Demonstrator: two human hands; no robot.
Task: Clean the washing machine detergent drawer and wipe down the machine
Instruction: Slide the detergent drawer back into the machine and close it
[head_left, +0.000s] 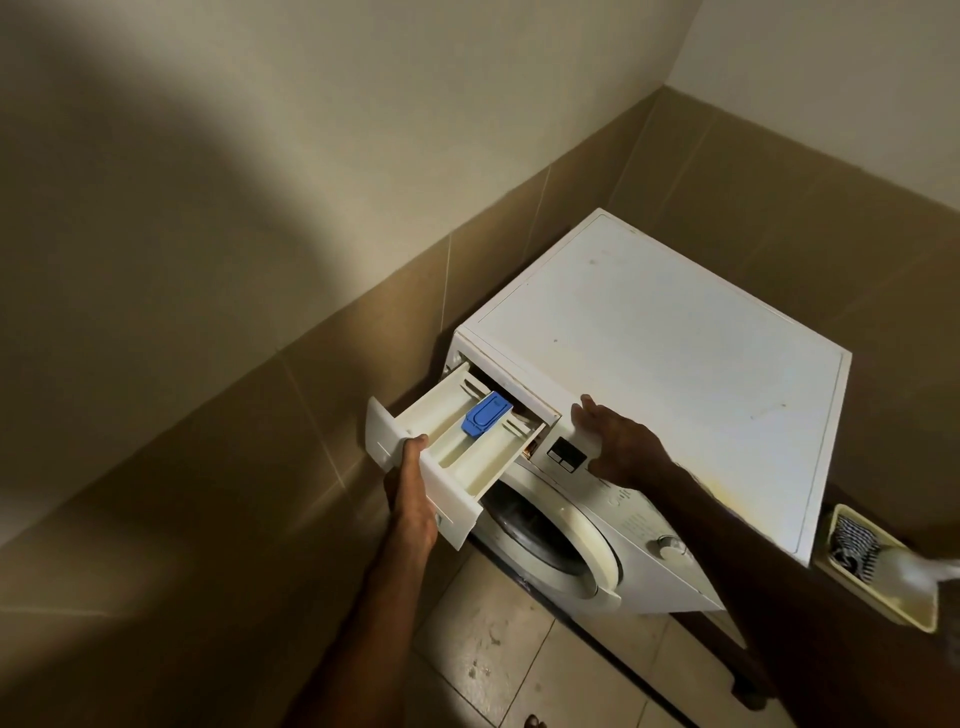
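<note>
A white front-loading washing machine (665, 364) stands in a tiled corner. Its cream detergent drawer (467, 447) is pulled far out of its slot at the upper left of the front, with a blue insert (487, 414) in its middle compartment. My left hand (413, 488) grips the drawer's front panel from below, thumb over the top edge. My right hand (615, 441) rests on the front top edge of the machine beside the drawer slot, fingers extended over the control panel (566, 453). The round door (561, 540) sits below the drawer.
A yellowish basket (904, 603) holding a striped cloth (852, 543) and a white item stands on the floor right of the machine. Tan wall tiles close in the left and back. A stained tile floor (519, 649) lies in front.
</note>
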